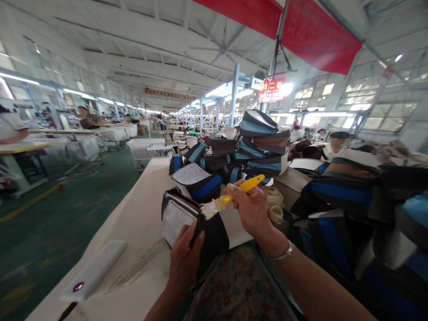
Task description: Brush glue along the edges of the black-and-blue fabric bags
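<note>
The brush [238,191] has a shiny yellow plastic handle; the bag [200,227] is soft black cloth; the table [140,223] looks smooth and matt.

Hands: two, left hand [185,258] and right hand [252,209].
Brush [239,191]: one, yellow handle, pale bristles, in the right fingers.
Black bag [210,234] under the left fingers: one.
Bracelet [282,255]: one, on the right wrist.
Pale containers [273,196] just beside the right hand: two.
White flat device [95,269] with a purple light: one, on the surface [140,223].
Stacked bags [264,147], black with blue bands: at least ten. They overlap too much for an exact count.
Red banners [317,35] overhead: two.
Red sign [271,89]: one.
Ceiling fan [222,47]: one.
Other people: three clear, one seated person [87,118] at left. Farther ones are too small to count.
</note>
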Available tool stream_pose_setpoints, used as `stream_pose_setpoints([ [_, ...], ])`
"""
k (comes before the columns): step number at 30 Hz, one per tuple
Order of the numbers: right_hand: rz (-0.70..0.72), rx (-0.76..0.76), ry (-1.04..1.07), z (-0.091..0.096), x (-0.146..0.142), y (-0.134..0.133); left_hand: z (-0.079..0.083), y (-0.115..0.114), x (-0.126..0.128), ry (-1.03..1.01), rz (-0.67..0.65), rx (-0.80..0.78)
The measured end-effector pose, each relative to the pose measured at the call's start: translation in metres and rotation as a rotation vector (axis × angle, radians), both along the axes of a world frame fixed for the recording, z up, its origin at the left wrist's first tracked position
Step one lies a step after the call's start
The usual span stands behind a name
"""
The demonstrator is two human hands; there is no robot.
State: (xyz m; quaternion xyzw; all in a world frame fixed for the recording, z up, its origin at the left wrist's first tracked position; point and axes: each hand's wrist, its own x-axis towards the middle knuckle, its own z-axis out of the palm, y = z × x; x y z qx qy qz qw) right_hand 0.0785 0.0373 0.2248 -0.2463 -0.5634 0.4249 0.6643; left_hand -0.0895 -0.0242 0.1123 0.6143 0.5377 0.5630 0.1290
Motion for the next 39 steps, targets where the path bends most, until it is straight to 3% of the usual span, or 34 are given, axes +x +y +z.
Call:
stream_pose_setpoints([
  [6, -0.061, 0.22, -0.456, 0.006, -0.022, 0.013, -0.004, 0.002, -0.002, -0.116, 0.016, 0.005],
  [12, -0.186, 0.347, -0.556, 0.008, -0.007, 0.019, -0.004, 0.0, -0.011, -0.158, -0.027, -0.024],
  [16, -0.051, 0.631, -0.695, 0.005, -0.009, 0.017, -0.002, -0.002, -0.013, -0.225, -0.062, -0.033],
  [19, -0.096, 0.81, -0.792, 0.008, -0.006, 0.02, 0.002, -0.003, -0.018, -0.235, -0.07, -0.045],
  [22, -0.112, 0.83, -0.734, 0.013, 0.002, 0.018, 0.006, -0.004, -0.023, -0.27, -0.075, -0.072],
  [26, 0.045, 0.893, -0.799, 0.012, 0.012, 0.016, 0.007, -0.003, -0.026, -0.361, -0.11, -0.093],
  [31, -0.159, 0.845, -0.753, 0.011, 0.023, 0.018, 0.003, 0.0, -0.029, -0.348, -0.108, -0.115],
  [35, -0.084, 0.855, -0.752, 0.006, 0.022, 0.018, 0.007, -0.001, -0.031, -0.223, -0.08, -0.069],
  [39, -0.16, 0.777, -0.741, 0.008, 0.023, 0.019, 0.014, -0.003, -0.03, 0.104, 0.033, 0.135],
])
